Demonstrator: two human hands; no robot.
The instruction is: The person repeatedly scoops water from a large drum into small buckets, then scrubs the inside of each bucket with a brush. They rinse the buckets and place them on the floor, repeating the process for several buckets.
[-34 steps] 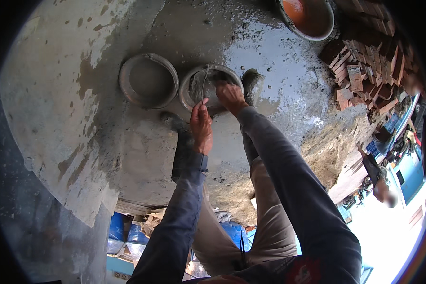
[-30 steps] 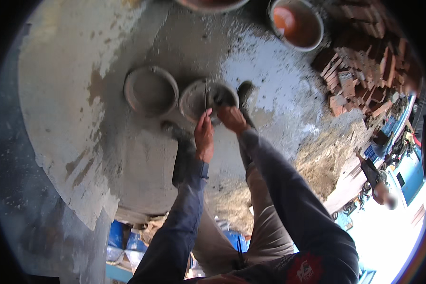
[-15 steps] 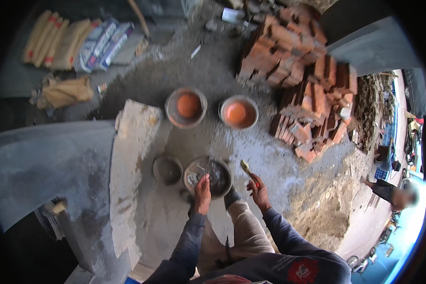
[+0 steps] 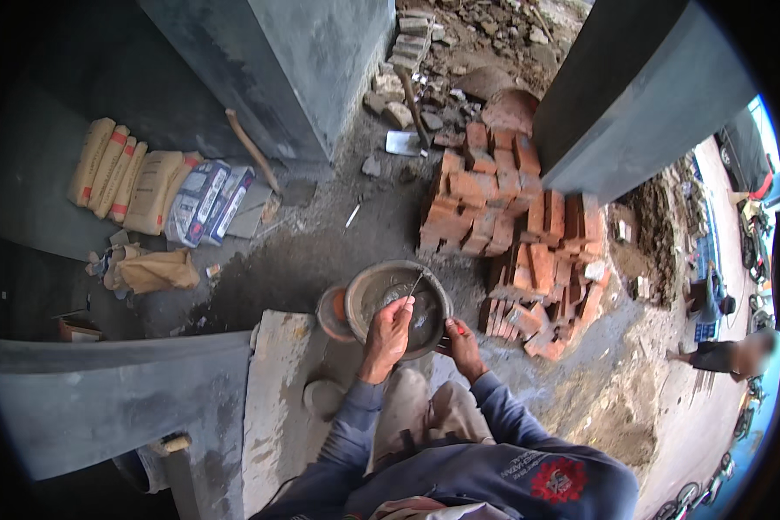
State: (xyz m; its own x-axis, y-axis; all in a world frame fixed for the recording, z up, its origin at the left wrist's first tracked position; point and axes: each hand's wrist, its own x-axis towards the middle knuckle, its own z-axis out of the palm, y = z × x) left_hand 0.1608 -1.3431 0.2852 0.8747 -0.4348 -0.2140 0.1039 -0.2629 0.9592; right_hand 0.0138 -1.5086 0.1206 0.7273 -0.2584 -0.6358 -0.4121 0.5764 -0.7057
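Note:
A round grey bucket (image 4: 375, 270) with wet grey contents is in front of me, above the ground. My left hand (image 4: 388, 340) is closed on its thin wire handle (image 4: 417, 284). Beside the rim on the right, my right hand (image 4: 464, 351) is closed round a red-handled tool (image 4: 462, 329); the tool's head is hidden now. Whether those fingers also press on the rim, I cannot tell. Partly covered by the bucket, a second bucket (image 4: 331, 317) with orange inside shows at the left. A small round grey bowl (image 4: 323, 399) lies near my left forearm.
Stacked red bricks (image 4: 468, 204) stand ahead to the right, by a grey pillar (image 4: 633, 113). Full sacks (image 4: 152, 186) lean at the left. A shovel (image 4: 405, 143) lies near rubble. A low grey wall (image 4: 130, 394) runs along my left. Another person (image 4: 724, 355) is far right.
The grey bucket has been raised off the ground and now blocks the sight of the orange-lined buckets. My right hand has come in to its rim. The view has tilted up.

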